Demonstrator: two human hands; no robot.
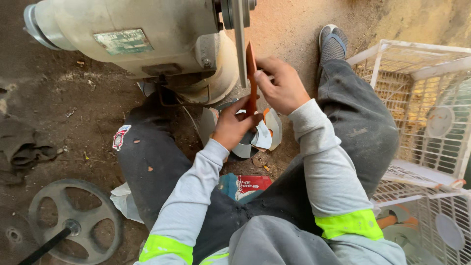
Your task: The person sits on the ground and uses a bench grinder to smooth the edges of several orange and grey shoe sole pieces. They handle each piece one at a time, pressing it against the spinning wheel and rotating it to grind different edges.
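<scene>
A spoked metal wheel (73, 216) lies on the dirt floor at far left. The motor housing (132, 37) drives a thin grinding disc (239, 44). The left hand (234, 125) is closed on the lower end of an orange blade (251, 73); the right hand (280, 86) pinches its upper part — edge pressed to the disc. Grinding looks underway; steady pressure and fingers clear seem needed. White wire crates (422, 122) stand right.

Soft, even daylight fills the scene, brighter at the far right where the dirt floor (294, 24) glows warm. Shadows are faint and diffuse. The near left lies dimmer. Focus is sharp throughout, with slight wide-angle stretching toward the edges.
</scene>
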